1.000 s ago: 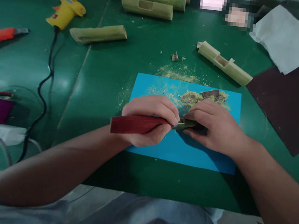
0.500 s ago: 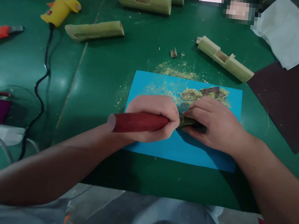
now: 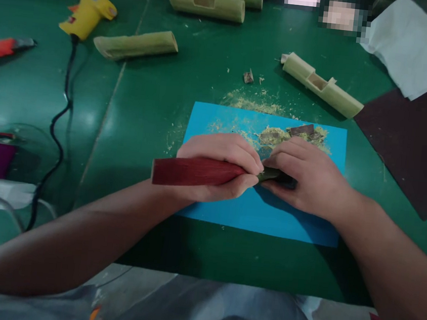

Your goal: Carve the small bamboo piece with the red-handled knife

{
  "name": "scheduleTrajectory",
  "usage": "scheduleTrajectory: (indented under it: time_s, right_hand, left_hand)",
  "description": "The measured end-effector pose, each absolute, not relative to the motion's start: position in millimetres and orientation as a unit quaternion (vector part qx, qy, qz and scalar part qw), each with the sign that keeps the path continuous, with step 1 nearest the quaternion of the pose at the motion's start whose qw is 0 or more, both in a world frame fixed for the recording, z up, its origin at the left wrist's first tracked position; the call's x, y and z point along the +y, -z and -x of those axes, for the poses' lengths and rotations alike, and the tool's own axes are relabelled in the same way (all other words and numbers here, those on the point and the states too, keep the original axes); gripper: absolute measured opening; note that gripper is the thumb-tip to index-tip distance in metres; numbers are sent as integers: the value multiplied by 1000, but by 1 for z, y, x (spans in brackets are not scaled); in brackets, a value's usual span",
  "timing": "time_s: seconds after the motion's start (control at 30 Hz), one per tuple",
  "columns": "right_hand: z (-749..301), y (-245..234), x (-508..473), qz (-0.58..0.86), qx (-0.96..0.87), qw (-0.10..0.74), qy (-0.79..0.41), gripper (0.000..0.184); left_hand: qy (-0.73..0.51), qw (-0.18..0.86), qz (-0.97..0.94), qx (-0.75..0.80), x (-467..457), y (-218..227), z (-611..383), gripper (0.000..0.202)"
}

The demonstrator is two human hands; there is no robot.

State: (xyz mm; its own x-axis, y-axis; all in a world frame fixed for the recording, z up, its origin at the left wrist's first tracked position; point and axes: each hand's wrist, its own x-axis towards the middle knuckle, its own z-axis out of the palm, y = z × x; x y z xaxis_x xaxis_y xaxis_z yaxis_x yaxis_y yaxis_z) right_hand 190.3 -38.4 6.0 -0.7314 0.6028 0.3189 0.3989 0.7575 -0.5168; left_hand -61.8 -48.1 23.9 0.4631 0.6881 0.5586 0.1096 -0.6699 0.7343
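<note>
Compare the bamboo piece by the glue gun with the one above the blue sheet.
The left bamboo piece is greener and shows no cut-out; the right bamboo piece is paler, with a rectangular slot. The left one lies nearly level; the right one slants. Both lie unheld on the green table.

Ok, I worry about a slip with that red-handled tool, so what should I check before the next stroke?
1. Left hand closed round the red handle: ok.
2. Right hand grips the small green piece: ok.
3. Right fingers clear of the tool's tip: cannot tell, the tip is hidden between the hands.
4. Blue sheet flat under the work: ok.
5. Shavings away from the work spot: not ok, a heap lies just behind the fingers.
6. Bamboo tubes apart from both hands: ok.
</note>
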Motion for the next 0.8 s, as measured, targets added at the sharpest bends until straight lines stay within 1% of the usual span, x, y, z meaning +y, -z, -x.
scheduleTrajectory:
  time_s: [0.1,0.37,0.5,0.8]
  right_hand:
    - [-190,-6,-38,278,-906,239,-214,6]
    - [-190,-8,-37,274,-907,234,-216,10]
    - [-190,-6,-37,276,-905,238,-217,8]
    - [-190,-7,-37,278,-904,236,-226,6]
  left_hand:
    - [-445,337,-788,261,-49,-23,62,6]
    - [-440,349,-779,278,-51,-25,62,5]
    - [-440,360,-772,285,-51,-26,62,6]
    - [-436,341,-783,284,-52,-25,63,4]
